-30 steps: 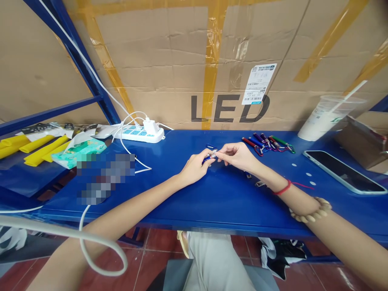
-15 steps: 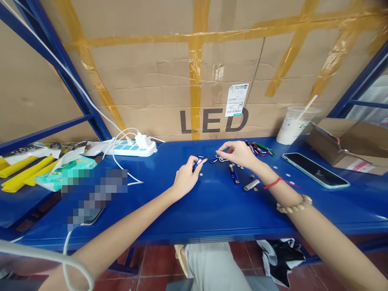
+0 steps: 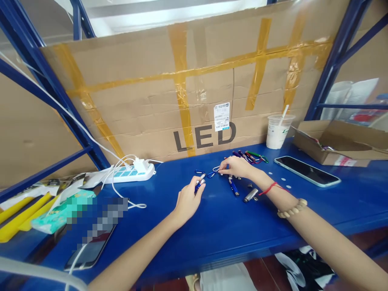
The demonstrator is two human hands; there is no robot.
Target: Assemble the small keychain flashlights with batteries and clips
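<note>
My left hand [image 3: 188, 199] rests on the blue table [image 3: 218, 226] with its fingers closed around a small blue keychain flashlight [image 3: 200, 182]. My right hand [image 3: 235, 166] reaches further back and pinches a small part beside a blue carabiner clip [image 3: 212, 173]. Just right of that hand lie a blue flashlight body [image 3: 233, 186] and a silver flashlight body [image 3: 250, 195]. A bunch of several coloured keychain flashlights [image 3: 250, 157] lies behind the right hand.
A big taped cardboard box marked LED [image 3: 194, 101] stands against the back. A white power strip [image 3: 133, 173] with cables sits at the left, a plastic cup [image 3: 277, 131], a phone [image 3: 306, 171] and an open carton [image 3: 339, 143] at the right. Another phone [image 3: 91, 250] lies front left.
The two hands have come apart: the left keeps the blue flashlight, the right has moved back to the parts by the carabiner. The camera has tilted upward.
</note>
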